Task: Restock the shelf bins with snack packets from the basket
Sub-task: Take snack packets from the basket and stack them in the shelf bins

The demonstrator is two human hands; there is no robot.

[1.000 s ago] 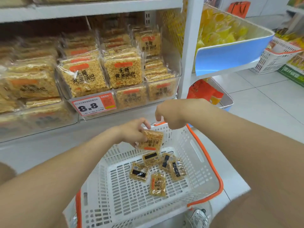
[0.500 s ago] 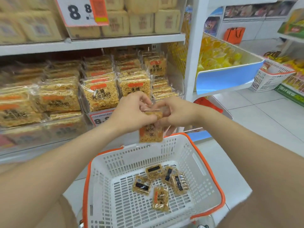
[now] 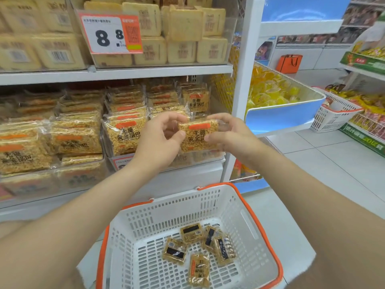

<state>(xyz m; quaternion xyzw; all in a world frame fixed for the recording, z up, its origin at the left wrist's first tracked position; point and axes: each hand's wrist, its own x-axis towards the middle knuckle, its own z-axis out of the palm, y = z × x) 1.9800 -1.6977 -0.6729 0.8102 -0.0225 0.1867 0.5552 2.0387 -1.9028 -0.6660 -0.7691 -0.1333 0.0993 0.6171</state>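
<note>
At shelf bin — grips pinch packet.

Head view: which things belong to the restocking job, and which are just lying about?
In the job: held packet, left hand, right hand, basket, loose packets, bin.
Lying about: price tag, yellow sweets, orange bag, far basket.
</note>
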